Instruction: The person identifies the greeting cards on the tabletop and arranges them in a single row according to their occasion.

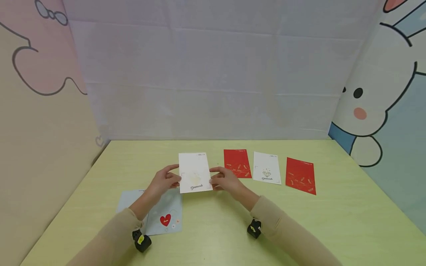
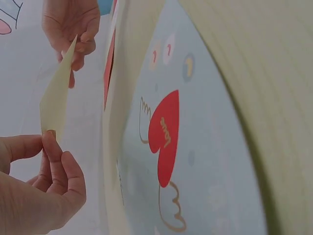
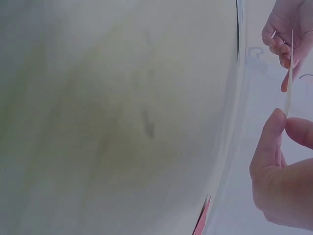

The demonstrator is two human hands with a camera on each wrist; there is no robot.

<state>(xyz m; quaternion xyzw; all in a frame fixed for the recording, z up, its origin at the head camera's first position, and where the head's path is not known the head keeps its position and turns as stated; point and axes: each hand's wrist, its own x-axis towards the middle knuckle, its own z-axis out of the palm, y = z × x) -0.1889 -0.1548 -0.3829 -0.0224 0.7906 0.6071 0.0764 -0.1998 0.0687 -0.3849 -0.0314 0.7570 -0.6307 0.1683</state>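
Note:
A white card (image 1: 193, 170) printed "Diamonds" is held up above the table between both hands. My left hand (image 1: 163, 183) pinches its left edge; in the left wrist view the thumb and fingers of that left hand (image 2: 46, 183) meet at the card's (image 2: 56, 98) edge. On the opposite side my right hand (image 1: 227, 181) pinches the right edge, and the right wrist view shows the card (image 3: 289, 90) nearly edge-on above the right hand (image 3: 281, 171). Below the left forearm lies a pale blue card (image 1: 171, 207) with a red winged heart, partly covered by the arm.
To the right on the light green table (image 1: 213, 244) lie a red card (image 1: 237, 160), another white "Diamonds" card (image 1: 267, 166) and a second red card (image 1: 300, 175). A white sheet (image 1: 213, 74) hangs behind the table. Cartoon-printed walls stand on both sides.

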